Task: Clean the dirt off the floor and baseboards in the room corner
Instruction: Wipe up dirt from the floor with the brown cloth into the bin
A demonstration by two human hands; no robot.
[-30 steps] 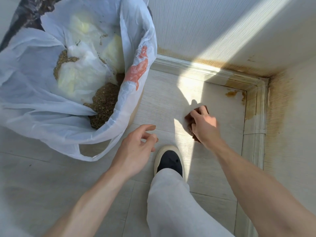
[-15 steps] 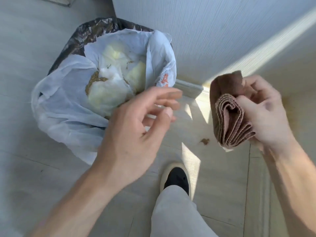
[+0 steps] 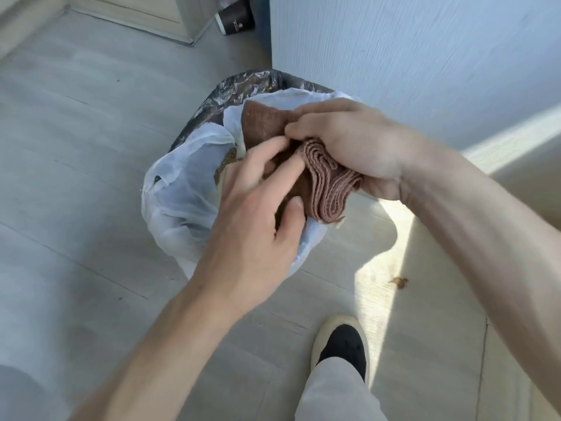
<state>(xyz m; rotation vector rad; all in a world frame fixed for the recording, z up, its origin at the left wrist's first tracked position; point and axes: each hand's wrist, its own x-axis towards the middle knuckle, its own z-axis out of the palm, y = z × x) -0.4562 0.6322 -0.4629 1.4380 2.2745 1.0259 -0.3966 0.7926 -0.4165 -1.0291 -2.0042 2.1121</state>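
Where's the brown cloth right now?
Mid-frame in the head view: the folded brown cloth is gripped by the right hand, the left hand touching it, above the white bin bag.

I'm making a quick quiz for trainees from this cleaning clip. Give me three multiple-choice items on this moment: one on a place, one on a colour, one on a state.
1. Where is the folded cloth held?
A. Flat on the floor
B. Above the lined trash bin
C. On the shoe

2. What colour is the cloth?
A. Brown
B. Blue
C. Yellow

3. How is the right hand engaged?
A. Hanging idle
B. Flat against the wall
C. Gripping the cloth

Answers:
1 B, the cloth sits over the bin's white bag opening.
2 A, its folded layers are reddish brown.
3 C, its fingers curl round the cloth while the left hand touches it from the other side.

A small brown dirt spot lies on the floor near the shoe.
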